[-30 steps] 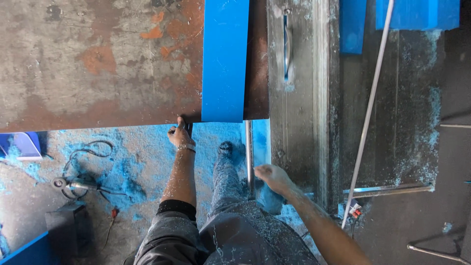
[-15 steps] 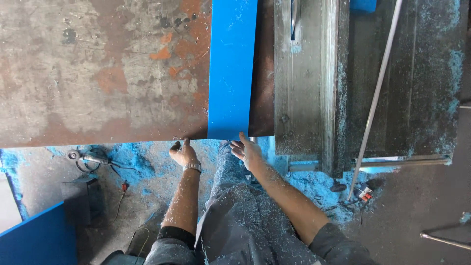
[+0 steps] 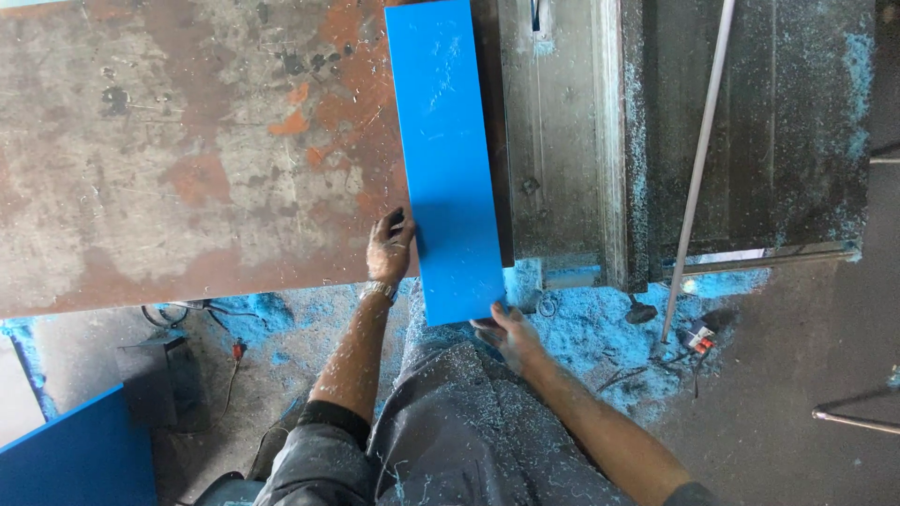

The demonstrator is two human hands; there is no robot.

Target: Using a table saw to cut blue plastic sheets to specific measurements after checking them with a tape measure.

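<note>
Two hands steady a long blue board (image 3: 445, 159) lying on the rusty desk (image 3: 169, 150). The left hand (image 3: 388, 245) presses its side, fingers spread; the right hand (image 3: 504, 330) clamps the overhanging near end. Sliding it on probably needs even pressure.

A rusty steel worktop (image 3: 169, 150) stands beside a grey machine bed (image 3: 562, 141). Blue shavings (image 3: 591, 328) litter the concrete floor (image 3: 797, 356) under even daylight.

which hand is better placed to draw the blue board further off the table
Right hand: it grips the overhanging near end of the blue board, probably best for pulling. The left hand only steadies its left edge.
</note>
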